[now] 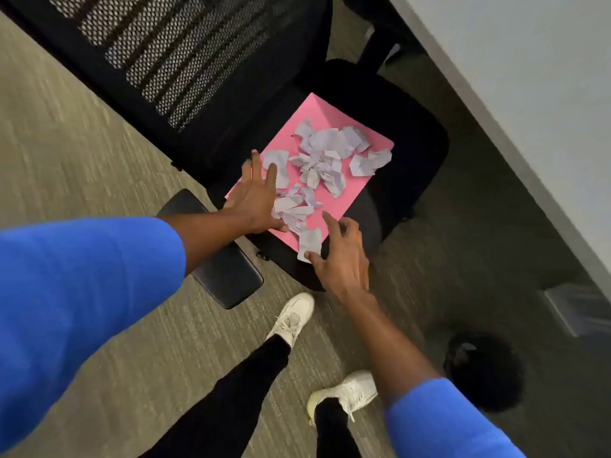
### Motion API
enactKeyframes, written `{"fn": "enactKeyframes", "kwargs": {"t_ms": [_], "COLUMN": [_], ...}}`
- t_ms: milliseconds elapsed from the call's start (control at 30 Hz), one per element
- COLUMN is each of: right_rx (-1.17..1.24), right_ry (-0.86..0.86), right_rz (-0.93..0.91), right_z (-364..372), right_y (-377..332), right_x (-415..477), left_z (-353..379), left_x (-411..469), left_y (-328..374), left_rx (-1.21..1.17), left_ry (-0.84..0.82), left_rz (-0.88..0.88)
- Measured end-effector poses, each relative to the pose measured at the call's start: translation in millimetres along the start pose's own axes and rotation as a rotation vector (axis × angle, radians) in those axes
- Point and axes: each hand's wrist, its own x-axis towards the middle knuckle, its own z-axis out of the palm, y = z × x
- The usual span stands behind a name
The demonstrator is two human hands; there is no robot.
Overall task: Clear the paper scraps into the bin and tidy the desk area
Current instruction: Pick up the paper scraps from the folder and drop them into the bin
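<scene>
**Scraps corralled on pink sheet, bin nearby**

Paper scraps (317,166) lie on a pink sheet (334,114) on the office chair seat (420,150), prob. as a carry tray. Left hand (254,196) lies flat, fingers spread, w/ fingertips on the scraps, herding them inward. Right hand (344,259), fingers apart, thumb touching a stray scrap (310,242) at the sheet's edge; nothing pinched. Black bin (484,371) is on the floor, right.

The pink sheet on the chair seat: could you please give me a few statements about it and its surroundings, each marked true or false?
1. The paper scraps lie on a pink sheet. True.
2. The pink sheet rests on the desk. False: it rests on the black chair seat.
3. Both hands are at the sheet's near edge. True: left hand, right hand.
4. The scraps are green. False: they are pale, whitish.
5. The person wears black shoes. False: white shoes.
</scene>
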Motion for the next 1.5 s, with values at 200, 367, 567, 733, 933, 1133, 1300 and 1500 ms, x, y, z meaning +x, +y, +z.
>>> {"fn": "enactKeyframes", "kwargs": {"t_ms": [200, 367, 567, 733, 933, 1133, 1300, 1500], "right_rx": [-0.019, -0.041, -0.025, -0.085, -0.2, -0.177, -0.149, -0.018], "right_ry": [-0.034, -0.009, 0.047, 0.043, 0.034, 0.076, 0.162, 0.2], "right_rz": [0.017, -0.009, -0.007, -0.049, -0.088, -0.112, -0.142, -0.126], "right_z": [35, 46, 42, 44, 45, 44, 38, 28], "right_y": [-6, -7, -21, -31, -34, -28, -24, -17], "right_x": [32, 55, 93, 110, 122, 126, 123, 122], "left_z": [10, 15, 19, 28, 25, 24, 20, 9], "left_x": [28, 42, 51, 60, 58, 60, 60, 54], "left_y": [-7, -17, -29, -29, -28, -31, -34, -35], "left_rx": [-0.041, -0.117, -0.132, -0.2, -0.257, -0.298, -0.41, -0.527], "left_ry": [-0.009, -0.005, 0.04, 0.098, 0.101, 0.161, 0.225, 0.3], "left_rz": [0.092, 0.16, 0.229, 0.249, 0.289, 0.268, 0.204, 0.154]}}
